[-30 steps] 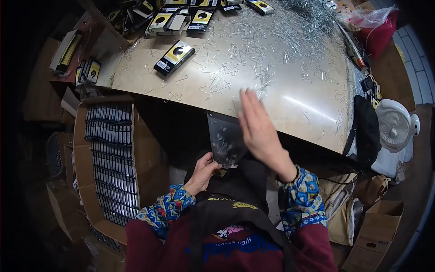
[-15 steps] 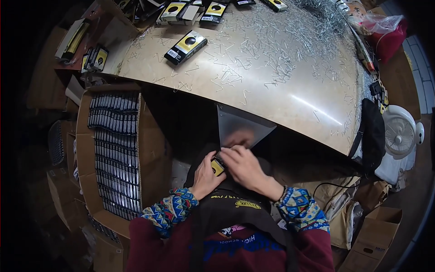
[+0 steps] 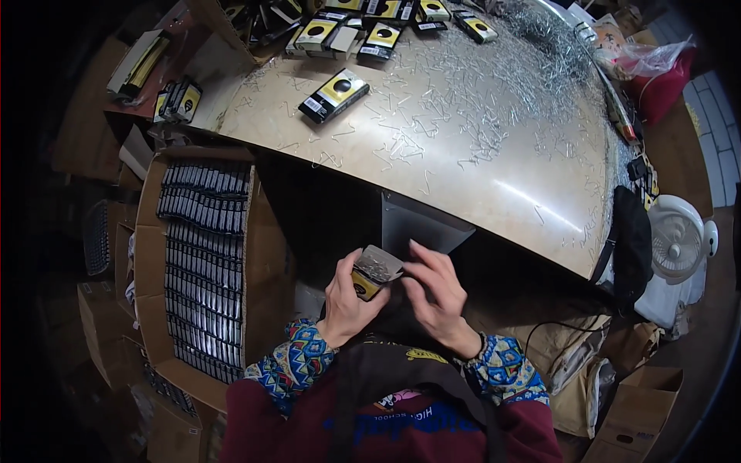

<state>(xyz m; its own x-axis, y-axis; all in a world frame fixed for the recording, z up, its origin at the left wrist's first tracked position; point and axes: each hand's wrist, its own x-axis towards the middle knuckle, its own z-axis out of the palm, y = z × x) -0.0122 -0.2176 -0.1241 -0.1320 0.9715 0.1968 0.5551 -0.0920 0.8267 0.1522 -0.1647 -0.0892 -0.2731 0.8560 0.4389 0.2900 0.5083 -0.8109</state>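
A small black and yellow cardboard box (image 3: 363, 288) sits in my left hand (image 3: 344, 307), its top end open and its grey flap raised. Inside the box, thin metal hooks (image 3: 375, 269) fill the opening. My right hand (image 3: 440, 297) is just right of the box, fingers apart, with its fingertips close to the flap; whether they touch it I cannot tell. Both hands are above my lap, in front of the table (image 3: 494, 197). On the tabletop lies another black and yellow box (image 3: 334, 96), closed.
Many bent wire hooks (image 3: 409, 143) are scattered over the table, heaped at the far right (image 3: 544, 38). More small boxes (image 3: 380, 40) lie at its far edge. To the left, a large carton (image 3: 251, 309) holds packed rows of boxes. A white fan (image 3: 678, 238) stands right.
My right hand has moved off the box to the right and its fingers have spread. The box's open top and the hooks inside now show. The whole view has shifted slightly.
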